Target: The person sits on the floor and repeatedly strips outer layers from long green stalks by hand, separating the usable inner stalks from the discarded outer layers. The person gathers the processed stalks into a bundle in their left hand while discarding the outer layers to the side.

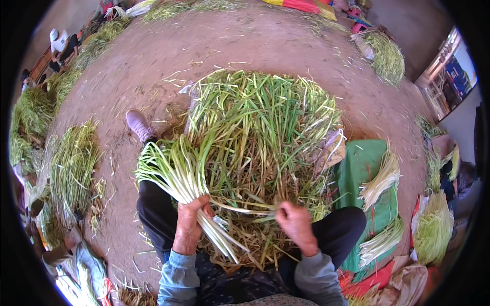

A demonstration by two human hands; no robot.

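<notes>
My left hand is closed around a bundle of leafy vegetable stalks, which look like young garlic or scallions. Their pale stems stick out below the fist, and the green leaves fan up and to the left. Between my hands stretches a thin, pale stalk with yellowish leaves; the fingers of my right hand are closed on its right end, slightly blurred. A large heap of untrimmed green stalks lies in front of me, browner toward its near side. Dry leaf scraps lie between my knees.
At my right, a green sack bears two pale bundles. Another stalk heap lies left on the dirt floor. A seated person is at the far left; another person's arm reaches in at lower left.
</notes>
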